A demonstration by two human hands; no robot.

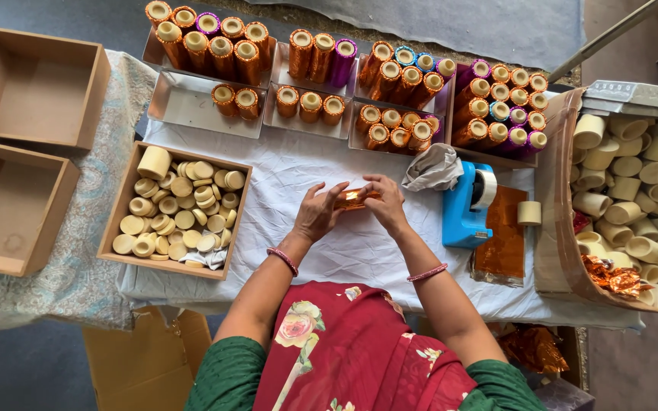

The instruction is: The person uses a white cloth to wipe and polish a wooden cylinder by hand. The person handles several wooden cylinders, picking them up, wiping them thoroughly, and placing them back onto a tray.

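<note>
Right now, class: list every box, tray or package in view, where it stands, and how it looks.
Two empty brown boxes: far left, square, open-topped.
Box of cream discs: left of the hands, brown.
Metal trays: back row, holding foil-wrapped rolls.
Large carton: right, brown, full of cream tubes.
Plastic foil packet: beside the blue tape dispenser, flat, orange.
</note>
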